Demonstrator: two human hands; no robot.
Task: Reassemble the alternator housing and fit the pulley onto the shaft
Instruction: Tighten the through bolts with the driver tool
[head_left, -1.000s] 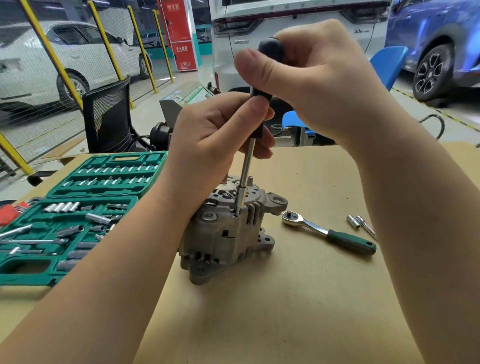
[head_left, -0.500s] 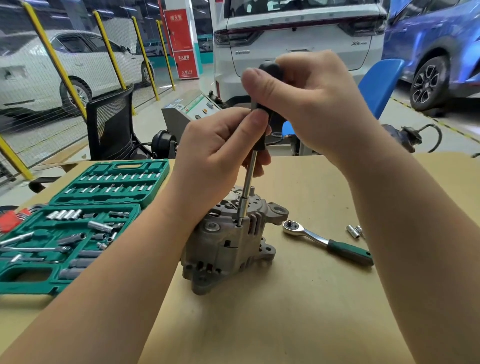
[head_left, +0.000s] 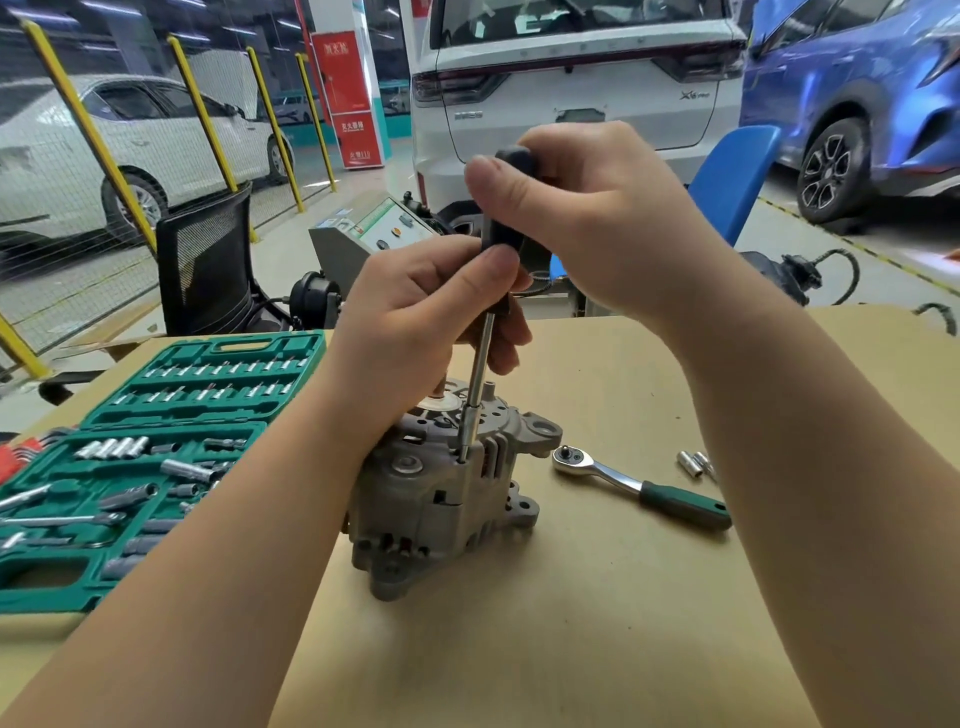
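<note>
Grey alternator housing (head_left: 441, 499) standing in the middle of the brown table (head_left: 597, 597). Black-handled driver (head_left: 506, 208) upright, tip in its top edge. Right hand (head_left: 597, 218) grasping the handle. Left hand (head_left: 421, 322) wrapped round the lower handle. Ratchet (head_left: 641, 488) lying to the right, green socket case (head_left: 156, 467) to the left.

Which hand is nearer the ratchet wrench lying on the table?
Right. The right hand grips the driver's handle top, above and left of the ratchet wrench; the left hand holds the driver lower, farther left.
</note>
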